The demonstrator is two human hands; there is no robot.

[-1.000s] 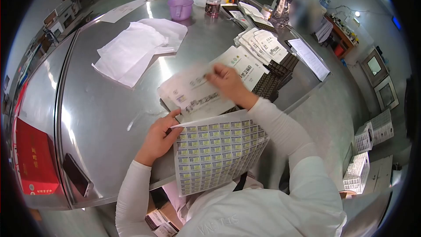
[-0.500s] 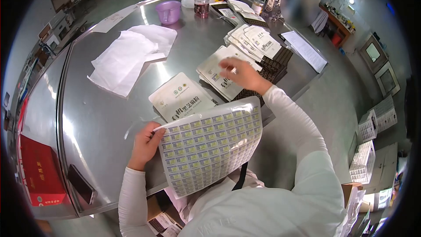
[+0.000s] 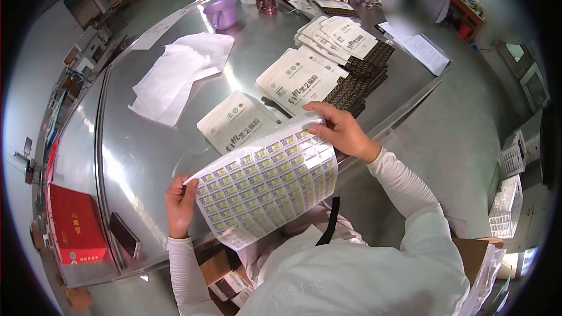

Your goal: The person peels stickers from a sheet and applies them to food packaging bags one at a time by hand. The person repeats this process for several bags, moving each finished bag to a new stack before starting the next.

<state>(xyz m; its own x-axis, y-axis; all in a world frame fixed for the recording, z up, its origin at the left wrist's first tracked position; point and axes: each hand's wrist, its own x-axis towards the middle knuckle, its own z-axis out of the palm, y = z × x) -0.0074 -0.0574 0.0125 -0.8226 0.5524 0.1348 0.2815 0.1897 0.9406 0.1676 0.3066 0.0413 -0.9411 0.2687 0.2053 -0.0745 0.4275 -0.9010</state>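
Note:
My left hand [image 3: 181, 202] pinches the left corner of a glossy sticker sheet [image 3: 266, 181] printed with rows of small yellow and blue labels. At the sheet's upper right corner, my right hand [image 3: 345, 131] has its thumb on the front and its fingers over the edge. The sheet is tilted and bends between the hands, in front of my lap. Just beyond it lies a white pouch with black lettering [image 3: 237, 120], its lower part hidden by the sheet. Farther right, a stack of similar pouches [image 3: 301, 82] lies near my right fingertips; the top one bears a small label.
More pouches [image 3: 339, 35] are fanned out behind, over dark patterned ones [image 3: 366, 82]. White sheets [image 3: 170, 82], a purple cup [image 3: 220, 13], a jar [image 3: 265, 0] and a paper list [image 3: 418, 52] lie on the metal table [image 3: 140, 152]. A phone [image 3: 124, 234] and red box [image 3: 76, 222] are left.
My right hand has come back from the pouch stack to the sheet's upper right corner. The label on the top pouch is now uncovered. My left hand keeps hold of the sheet.

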